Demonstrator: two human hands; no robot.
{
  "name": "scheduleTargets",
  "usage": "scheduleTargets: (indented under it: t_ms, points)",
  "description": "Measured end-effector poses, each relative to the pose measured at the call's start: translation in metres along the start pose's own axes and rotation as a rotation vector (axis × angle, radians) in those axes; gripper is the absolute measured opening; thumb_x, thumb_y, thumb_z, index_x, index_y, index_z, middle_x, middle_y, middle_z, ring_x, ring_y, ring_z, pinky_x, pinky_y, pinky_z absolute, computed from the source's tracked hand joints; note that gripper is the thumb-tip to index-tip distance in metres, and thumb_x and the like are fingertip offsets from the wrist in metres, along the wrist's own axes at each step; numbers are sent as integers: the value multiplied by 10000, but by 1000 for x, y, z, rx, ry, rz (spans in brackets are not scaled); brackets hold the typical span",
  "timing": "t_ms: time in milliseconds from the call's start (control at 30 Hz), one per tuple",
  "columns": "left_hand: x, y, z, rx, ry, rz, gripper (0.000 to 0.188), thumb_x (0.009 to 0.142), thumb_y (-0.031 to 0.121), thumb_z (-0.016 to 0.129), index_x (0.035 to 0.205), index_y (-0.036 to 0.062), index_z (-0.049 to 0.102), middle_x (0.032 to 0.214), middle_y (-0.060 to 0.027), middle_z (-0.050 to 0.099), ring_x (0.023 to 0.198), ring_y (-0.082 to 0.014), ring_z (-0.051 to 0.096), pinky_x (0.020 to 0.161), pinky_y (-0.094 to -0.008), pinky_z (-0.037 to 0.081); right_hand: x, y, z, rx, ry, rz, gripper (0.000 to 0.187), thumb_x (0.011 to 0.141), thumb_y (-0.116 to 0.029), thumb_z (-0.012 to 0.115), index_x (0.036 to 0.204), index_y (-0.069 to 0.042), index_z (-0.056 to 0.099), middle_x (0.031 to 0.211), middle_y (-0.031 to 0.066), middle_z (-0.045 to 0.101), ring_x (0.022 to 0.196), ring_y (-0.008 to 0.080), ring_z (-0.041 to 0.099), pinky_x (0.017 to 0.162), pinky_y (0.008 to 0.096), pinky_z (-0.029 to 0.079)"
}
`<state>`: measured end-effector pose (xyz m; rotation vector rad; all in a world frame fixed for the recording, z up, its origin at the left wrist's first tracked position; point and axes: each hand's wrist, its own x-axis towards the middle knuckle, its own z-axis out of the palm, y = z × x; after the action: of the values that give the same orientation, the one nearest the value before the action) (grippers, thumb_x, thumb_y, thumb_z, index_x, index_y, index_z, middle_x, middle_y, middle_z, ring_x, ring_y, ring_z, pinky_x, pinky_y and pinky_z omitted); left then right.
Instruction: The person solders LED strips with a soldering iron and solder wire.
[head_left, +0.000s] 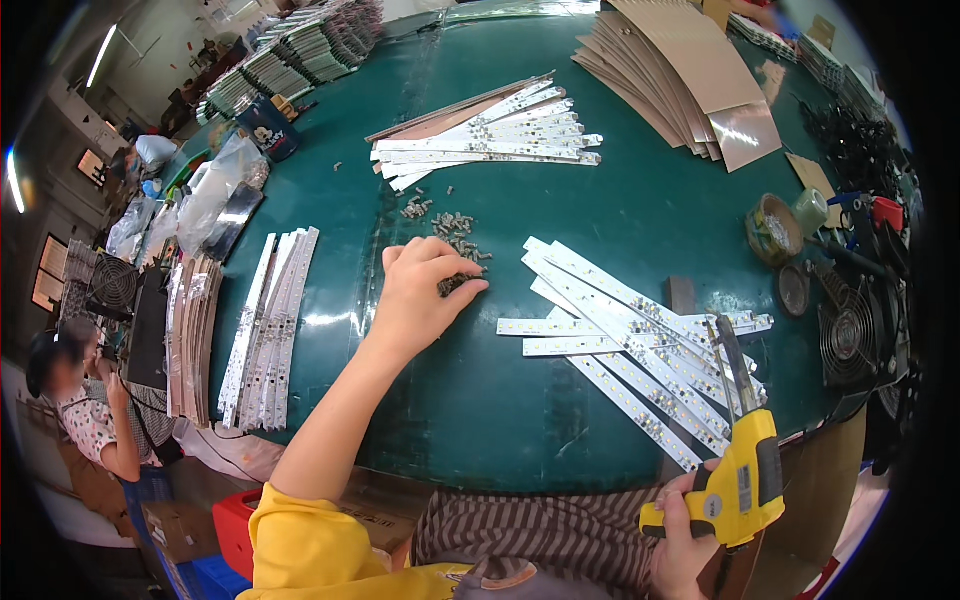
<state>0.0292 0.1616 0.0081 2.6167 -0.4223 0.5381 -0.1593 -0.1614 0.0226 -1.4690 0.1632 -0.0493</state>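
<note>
My left hand (418,295) curls over the table with thumb and fingers around a small clump of grey-brown parts (455,284). More of these small parts (455,226) lie loose just beyond my fingertips; their exact kind is too small to make out. At the lower right, my right hand (682,535) grips a yellow and black soldering gun (748,480) by its handle, its metal tip pointing up and away. Under and beside that tip, white LED circuit strips (620,335) lie fanned out and crossing each other.
More LED strips lie in a bundle (268,330) at left and a fan (490,135) at the back. Brown sheets (680,75) are stacked far right. A round tub (775,230) and a small fan (850,335) stand right. Another person (90,400) sits at left.
</note>
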Motion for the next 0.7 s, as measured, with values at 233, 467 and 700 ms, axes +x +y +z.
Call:
scheduleTargets:
  t_ms: [233, 467, 700]
  points:
    - [13, 2, 3, 63, -125, -39, 123, 771, 164, 793, 857, 99, 735, 812, -17, 649, 850, -202, 595, 878, -369, 361, -6, 4, -1, -42, 124, 71, 450, 867, 80, 628, 1270, -16, 454, 943, 70, 607, 803, 143, 590, 738, 273, 509]
    - [7, 49, -5, -39, -133, -12, 153, 792, 105, 761, 932, 83, 704, 803, -23, 665, 801, -193, 617, 859, -345, 386, -8, 2, -7, -38, 232, 85, 497, 850, 56, 604, 1291, -43, 396, 874, 78, 587, 769, 133, 569, 716, 267, 483]
    - [-39, 136, 23, -622, -186, -106, 199, 759, -13, 751, 934, 80, 775, 810, -50, 683, 794, -171, 635, 763, -296, 457, -26, 3, -34, -170, 142, 168, 525, 901, -50, 596, 1381, -60, 381, 978, 83, 593, 820, 137, 557, 745, 296, 485]
